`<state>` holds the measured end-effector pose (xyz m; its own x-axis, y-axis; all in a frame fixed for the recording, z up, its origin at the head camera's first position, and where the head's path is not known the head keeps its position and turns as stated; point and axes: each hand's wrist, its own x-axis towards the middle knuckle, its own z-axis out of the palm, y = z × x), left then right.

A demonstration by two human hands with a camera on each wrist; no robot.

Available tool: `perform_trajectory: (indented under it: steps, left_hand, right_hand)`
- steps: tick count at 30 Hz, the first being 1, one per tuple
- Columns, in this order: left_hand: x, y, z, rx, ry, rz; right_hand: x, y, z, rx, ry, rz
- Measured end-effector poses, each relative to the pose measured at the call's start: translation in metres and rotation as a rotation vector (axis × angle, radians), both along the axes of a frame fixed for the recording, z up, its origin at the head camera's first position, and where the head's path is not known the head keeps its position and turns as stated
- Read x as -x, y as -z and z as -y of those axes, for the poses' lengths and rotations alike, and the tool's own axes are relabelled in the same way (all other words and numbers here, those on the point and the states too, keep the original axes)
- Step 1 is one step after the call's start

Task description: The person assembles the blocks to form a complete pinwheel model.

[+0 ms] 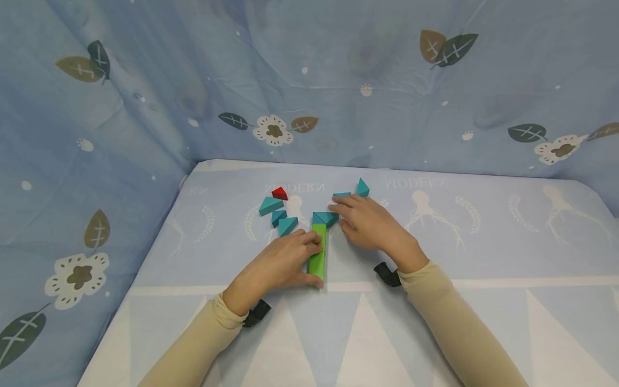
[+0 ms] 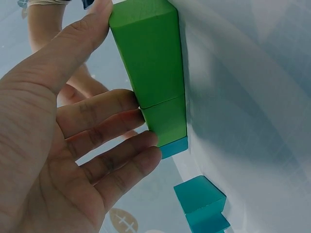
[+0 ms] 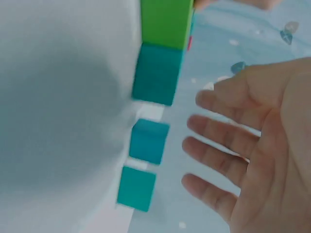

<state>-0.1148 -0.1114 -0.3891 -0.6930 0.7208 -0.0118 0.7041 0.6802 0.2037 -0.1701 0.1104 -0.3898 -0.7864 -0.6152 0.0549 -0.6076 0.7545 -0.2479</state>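
Two green blocks (image 1: 317, 264) lie end to end in a column, and blue-teal triangular blocks (image 1: 330, 218) meet its far end. My left hand (image 1: 284, 260) is at the column's left side. In the left wrist view its thumb touches the near end of the green block (image 2: 150, 60), while the loosely extended fingertips rest along the side. My right hand (image 1: 366, 221) is just right of the triangular blocks, palm toward them. In the right wrist view its fingers (image 3: 216, 158) are spread and hold nothing, apart from the teal blocks (image 3: 148, 141).
Left of the column lie several loose teal triangular blocks (image 1: 288, 226) and a red block (image 1: 279, 193). Beyond the right hand stands a teal triangular block (image 1: 362, 188), with another (image 1: 342, 194) partly hidden by the fingers. Blue patterned cloth (image 1: 329, 80) rises behind the table (image 1: 483, 258).
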Motion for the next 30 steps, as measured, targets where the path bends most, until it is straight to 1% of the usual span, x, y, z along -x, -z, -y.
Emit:
perform_trajectory:
  steps: [5, 10, 14, 23, 26, 30]
  left_hand:
    - [0.001, -0.001, 0.0, -0.003, -0.003, 0.002]
    - [0.001, 0.0, 0.0, -0.006, 0.003, -0.008]
    - [0.001, 0.001, 0.0, -0.008, 0.011, -0.02]
    - [0.0, 0.001, 0.0, -0.009, 0.013, -0.021]
    - [0.0, 0.002, 0.0, -0.011, 0.013, -0.02]
    - [0.0, 0.002, 0.0, -0.015, 0.011, -0.022]
  right_hand:
    - [0.007, 0.002, -0.008, -0.02, 0.085, 0.006]
    - [0.011, 0.006, -0.011, -0.012, 0.123, 0.027]
    - [0.012, 0.01, -0.012, -0.016, 0.128, 0.034]
    - [0.012, 0.014, -0.013, -0.021, 0.123, -0.003]
    - [0.012, 0.015, -0.013, -0.025, 0.121, 0.008]
    - [0.011, 0.016, -0.012, -0.003, 0.104, 0.021]
